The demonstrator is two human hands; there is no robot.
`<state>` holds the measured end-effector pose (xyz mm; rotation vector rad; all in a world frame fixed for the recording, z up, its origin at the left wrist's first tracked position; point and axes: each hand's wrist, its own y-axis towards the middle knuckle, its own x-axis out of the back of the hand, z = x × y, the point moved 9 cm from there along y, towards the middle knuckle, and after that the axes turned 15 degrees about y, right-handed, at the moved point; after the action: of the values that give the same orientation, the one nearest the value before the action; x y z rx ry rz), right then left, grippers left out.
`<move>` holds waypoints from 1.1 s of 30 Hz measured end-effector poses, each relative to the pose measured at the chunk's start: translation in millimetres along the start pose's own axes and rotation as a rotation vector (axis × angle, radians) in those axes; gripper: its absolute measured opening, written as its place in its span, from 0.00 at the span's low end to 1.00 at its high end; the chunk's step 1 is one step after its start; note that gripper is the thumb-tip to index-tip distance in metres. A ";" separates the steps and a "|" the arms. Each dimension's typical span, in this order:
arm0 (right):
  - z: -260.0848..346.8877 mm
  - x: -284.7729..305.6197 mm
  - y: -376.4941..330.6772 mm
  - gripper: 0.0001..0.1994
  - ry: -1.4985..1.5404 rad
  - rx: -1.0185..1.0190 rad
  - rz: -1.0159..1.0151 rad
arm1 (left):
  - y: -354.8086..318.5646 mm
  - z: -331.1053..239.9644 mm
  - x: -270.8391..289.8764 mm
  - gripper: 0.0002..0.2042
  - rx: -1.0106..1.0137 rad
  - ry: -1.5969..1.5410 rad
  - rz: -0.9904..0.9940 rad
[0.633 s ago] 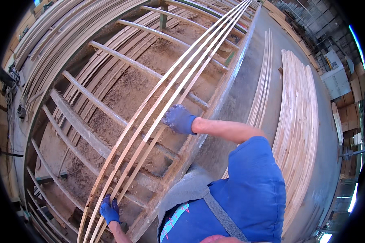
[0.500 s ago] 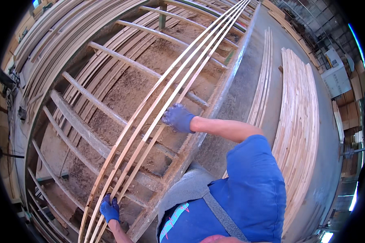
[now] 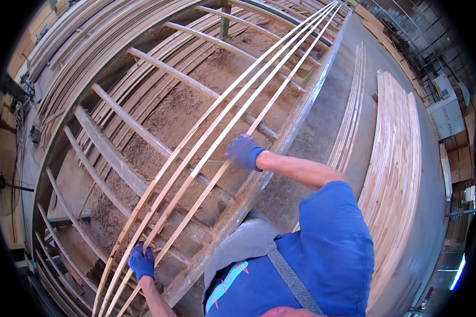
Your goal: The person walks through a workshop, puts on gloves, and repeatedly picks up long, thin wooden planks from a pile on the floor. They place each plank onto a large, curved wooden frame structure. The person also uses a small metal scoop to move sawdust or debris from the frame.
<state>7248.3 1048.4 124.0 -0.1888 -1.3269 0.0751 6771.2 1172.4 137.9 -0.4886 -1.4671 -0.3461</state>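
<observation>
Four long, pale wooden strips (image 3: 198, 168) run side by side.

T-shirt (image 3: 338, 238), blue, short-sleeved, turquoise chest panel (image 3: 228, 286) with red zigzag line, apron (image 3: 243, 244), grey, speckled shoulder strap (image 3: 293, 280), pair of work gloves (image 3: 243, 152), blue, wrist-length.

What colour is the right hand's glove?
That glove is blue; the head view shows it best.

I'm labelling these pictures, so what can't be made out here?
Wood strips: near ends cut off by the head view's lower edge.
Strips' far ends: too small near the head view's top.
Right hand: fingertips hidden by its own back, head view.
Left hand: palm hidden by its own back, head view.
</observation>
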 end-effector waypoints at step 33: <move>296.9 -15.3 3.2 0.21 -0.079 0.350 -0.035 | -212.0 92.0 31.7 0.13 0.282 -0.105 -0.499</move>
<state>6957.2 1077.1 176.8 0.1355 -1.3725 0.2844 6587.2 1040.6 194.4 0.0947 -1.7022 -0.5006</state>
